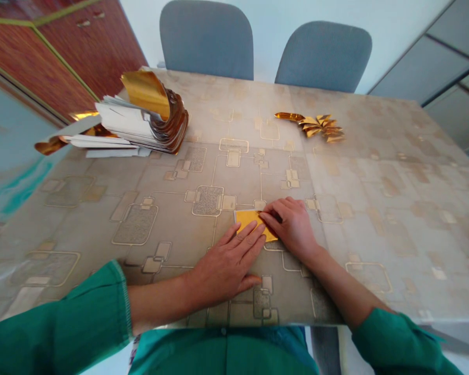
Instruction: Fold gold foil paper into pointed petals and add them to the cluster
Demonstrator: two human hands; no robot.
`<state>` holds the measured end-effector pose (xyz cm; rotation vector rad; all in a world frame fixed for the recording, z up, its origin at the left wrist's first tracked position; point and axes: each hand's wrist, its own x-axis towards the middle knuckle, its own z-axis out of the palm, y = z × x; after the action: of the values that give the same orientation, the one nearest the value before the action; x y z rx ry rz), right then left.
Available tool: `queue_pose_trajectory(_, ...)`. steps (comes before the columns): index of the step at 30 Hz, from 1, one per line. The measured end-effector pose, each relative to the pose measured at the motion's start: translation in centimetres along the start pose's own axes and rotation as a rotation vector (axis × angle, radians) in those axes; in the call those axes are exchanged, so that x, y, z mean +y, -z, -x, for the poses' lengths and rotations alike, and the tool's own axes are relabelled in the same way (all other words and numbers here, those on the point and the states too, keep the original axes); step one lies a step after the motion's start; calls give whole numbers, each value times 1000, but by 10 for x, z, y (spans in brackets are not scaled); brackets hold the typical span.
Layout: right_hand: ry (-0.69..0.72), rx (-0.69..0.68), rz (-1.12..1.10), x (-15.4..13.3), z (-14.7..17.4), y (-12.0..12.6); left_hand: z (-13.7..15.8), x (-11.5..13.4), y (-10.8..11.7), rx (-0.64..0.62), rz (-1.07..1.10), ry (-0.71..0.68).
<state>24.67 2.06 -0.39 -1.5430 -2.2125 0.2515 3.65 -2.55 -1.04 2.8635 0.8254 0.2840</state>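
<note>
A small sheet of gold foil paper (247, 216) with a thin white edge lies on the table in front of me. My left hand (234, 258) rests flat across its lower part, fingers stretched out and thumb apart. At the sheet's upper right, my right hand (292, 225) is closed, with thumb and forefinger pinching the paper near its edge. The fingers cover much of the sheet, so I cannot make out any fold there.
The table (172, 203) has a patterned beige cover. A stack of gold and white papers (128, 122) sits at the back left, some curling upward. Folded gold paper pieces (322, 127) lie at the back right. Two grey chairs (207, 39) stand behind the table.
</note>
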Motion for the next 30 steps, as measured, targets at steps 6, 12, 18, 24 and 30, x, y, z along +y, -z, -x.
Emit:
queue_pose_trajectory(6,-5,18,45,-1,-2,-2,1,1,-2,-21,-8,13)
queue_pose_trajectory(12,-15,42,51,-2,-4,-3,2,1,-2,-31,-17,19)
queue_pose_trajectory(18,-13,57,39,-2,-4,-5,1,2,0,-38,11,23)
queue_pose_trajectory(24,-21,48,62,-3,-3,-6,0,2,0,-35,11,21)
queue_pose_trajectory(30,-30,43,96,-4,-4,-5,0,1,-2,-39,8,30)
